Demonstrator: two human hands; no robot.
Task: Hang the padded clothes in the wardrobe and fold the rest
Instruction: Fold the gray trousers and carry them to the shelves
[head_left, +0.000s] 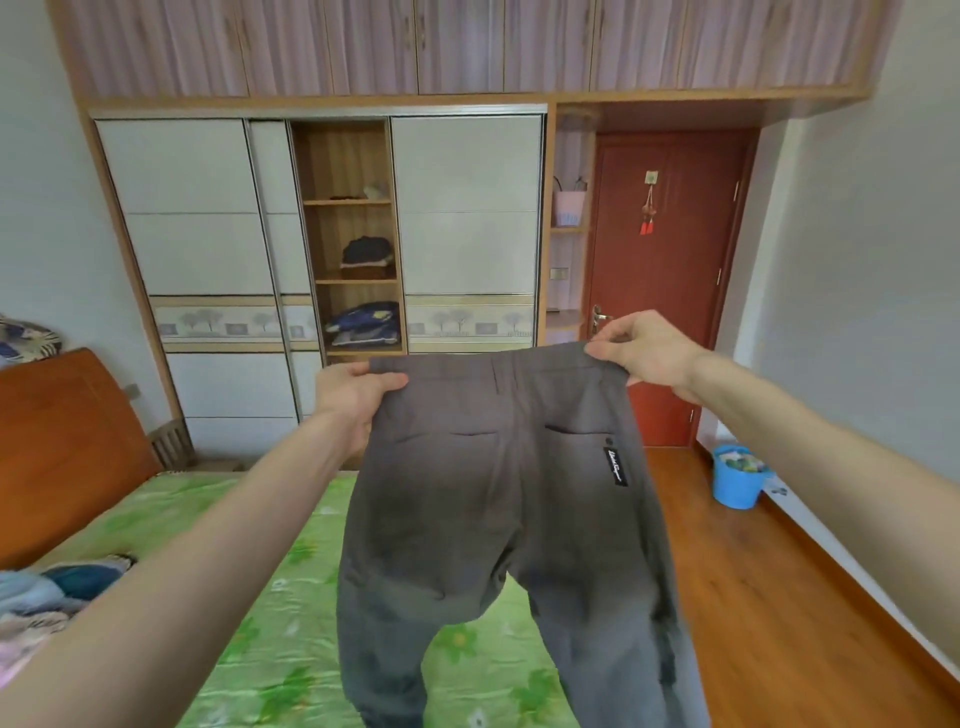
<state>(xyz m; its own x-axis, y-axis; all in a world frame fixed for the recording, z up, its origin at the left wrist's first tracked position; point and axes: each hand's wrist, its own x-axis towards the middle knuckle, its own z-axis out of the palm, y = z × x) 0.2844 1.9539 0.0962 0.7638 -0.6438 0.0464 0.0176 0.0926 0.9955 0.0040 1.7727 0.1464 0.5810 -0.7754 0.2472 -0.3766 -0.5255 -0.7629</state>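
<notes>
Grey trousers (498, 499) hang centre frame over the bed (291, 597), unpadded, so fold. Left hand (348, 400) at 9 o'clock and right hand (644, 353) at 2 pinch the waistband corners. Soft, light, limp cloth; the waistband looks like the best hold.

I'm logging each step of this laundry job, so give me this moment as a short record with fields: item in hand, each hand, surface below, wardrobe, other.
item in hand: grey trousers, held up by the waistband, back pockets facing the camera
left hand: grips the waistband's left corner
right hand: pinches the right corner
surface below: bed with green floral sheet
wardrobe: open middle section, folded clothes on shelves
other: blue bucket on the floor
</notes>
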